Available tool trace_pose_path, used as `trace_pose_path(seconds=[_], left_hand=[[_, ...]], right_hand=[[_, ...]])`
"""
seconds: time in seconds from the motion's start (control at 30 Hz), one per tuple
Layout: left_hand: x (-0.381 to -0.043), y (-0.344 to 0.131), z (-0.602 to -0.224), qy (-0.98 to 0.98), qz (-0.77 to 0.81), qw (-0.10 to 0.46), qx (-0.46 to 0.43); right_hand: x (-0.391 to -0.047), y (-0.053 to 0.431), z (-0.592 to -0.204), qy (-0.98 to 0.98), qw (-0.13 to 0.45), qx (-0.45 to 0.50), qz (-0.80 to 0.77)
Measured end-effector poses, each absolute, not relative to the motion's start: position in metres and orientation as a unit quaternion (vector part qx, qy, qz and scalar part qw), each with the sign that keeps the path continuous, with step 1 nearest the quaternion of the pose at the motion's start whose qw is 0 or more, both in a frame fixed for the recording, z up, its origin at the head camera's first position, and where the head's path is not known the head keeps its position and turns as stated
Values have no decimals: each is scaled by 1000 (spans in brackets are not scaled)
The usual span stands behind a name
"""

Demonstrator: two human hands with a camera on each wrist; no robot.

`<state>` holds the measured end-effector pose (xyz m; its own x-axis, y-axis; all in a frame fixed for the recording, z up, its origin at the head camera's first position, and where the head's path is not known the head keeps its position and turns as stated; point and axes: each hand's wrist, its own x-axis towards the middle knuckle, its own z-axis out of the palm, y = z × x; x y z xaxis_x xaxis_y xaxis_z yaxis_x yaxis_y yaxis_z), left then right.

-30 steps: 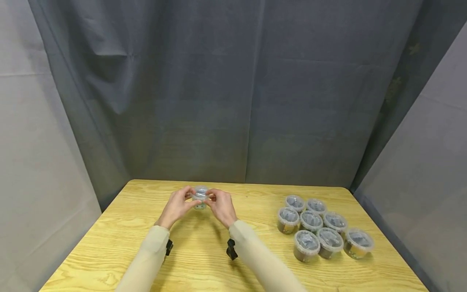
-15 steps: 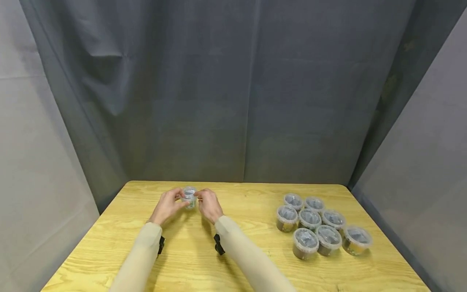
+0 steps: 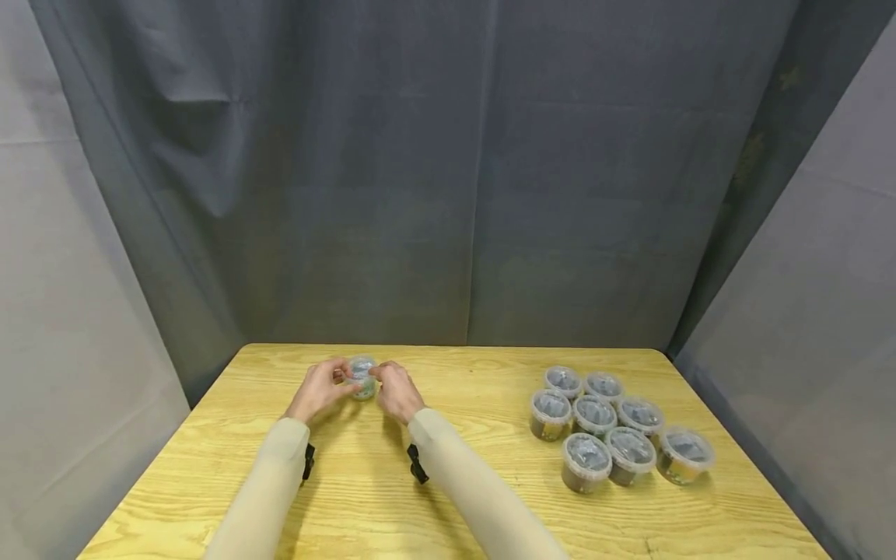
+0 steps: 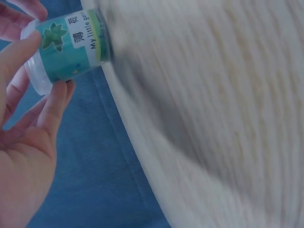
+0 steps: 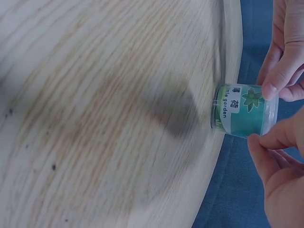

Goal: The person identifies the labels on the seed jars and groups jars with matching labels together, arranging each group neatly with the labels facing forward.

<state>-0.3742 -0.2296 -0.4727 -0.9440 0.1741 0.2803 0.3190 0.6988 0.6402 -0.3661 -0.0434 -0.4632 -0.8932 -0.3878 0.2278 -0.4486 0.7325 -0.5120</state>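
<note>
A small clear plastic tub stands upright near the table's far edge. Its green label shows a leaf and the words "My little garden". My left hand holds the tub from the left, thumb in front, near the lid end. From the right, my right hand has its fingers curled at the lid's rim. In the right wrist view, thumb and index fingertips of that right hand meet at the lid rim, while my left hand grips the opposite side. The tub's contents are hidden behind its label.
Several similar lidded tubs with dark contents stand grouped on the right of the wooden table. A grey curtain hangs behind the table, with pale cloth walls at the sides.
Both hands and the tub have shifted a little to the left. My right fingers have curled more closely at the lid's edge. The grouped tubs stay in place.
</note>
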Motion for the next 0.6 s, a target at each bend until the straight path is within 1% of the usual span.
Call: trace_pose_path(seconds=[0.13, 0.3, 0.6], left_hand=[[-377, -230, -474, -916, -365, 99, -135], [-378, -230, -476, -914, -371, 93, -134], [-380, -231, -474, -911, -389, 64, -117]], right_hand=[[-366, -42, -463, -931, 43, 226, 284], [-367, -41, -464, -933, 45, 229, 274], [-369, -42, -461, -934, 26, 227, 274]])
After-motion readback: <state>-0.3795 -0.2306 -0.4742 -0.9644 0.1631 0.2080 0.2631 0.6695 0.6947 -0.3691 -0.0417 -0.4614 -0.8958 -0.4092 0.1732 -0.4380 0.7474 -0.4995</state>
